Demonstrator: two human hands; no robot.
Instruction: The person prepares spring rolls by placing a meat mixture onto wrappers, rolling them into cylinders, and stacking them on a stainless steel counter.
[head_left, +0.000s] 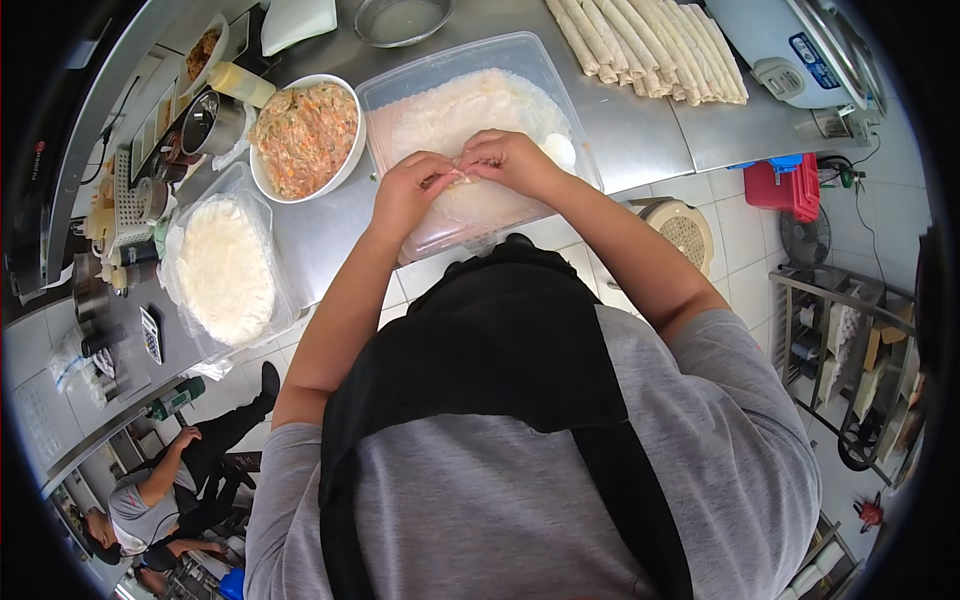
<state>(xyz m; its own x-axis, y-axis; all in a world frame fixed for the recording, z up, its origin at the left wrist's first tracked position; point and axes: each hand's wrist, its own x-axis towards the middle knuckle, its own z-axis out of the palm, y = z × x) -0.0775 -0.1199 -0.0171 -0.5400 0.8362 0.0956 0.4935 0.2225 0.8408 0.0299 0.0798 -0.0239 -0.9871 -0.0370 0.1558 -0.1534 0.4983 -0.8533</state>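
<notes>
My left hand (409, 193) and my right hand (514, 165) meet over a clear plastic tray (373, 96) in front of me. Their fingertips pinch at a small strip of pinkish meat filling (466, 178). Beneath it lies a thin, pale round wrapper (480, 204), with more wrapper sheets (457, 105) spread behind my hands. A white rounded piece (557, 150), which I cannot identify, rests by my right wrist. To the left, a white bowl (360, 142) holds a heap of minced filling (307, 135) with orange and green bits.
Many long rolled wrappers (652, 49) lie at the back right, beside a white appliance (787, 52). A metal bowl (401, 22) of cloudy liquid sits behind the tray. At left are a bagged stack of pale wrappers (225, 270), a squeeze bottle (241, 84) and a calculator (151, 335). People work at lower left.
</notes>
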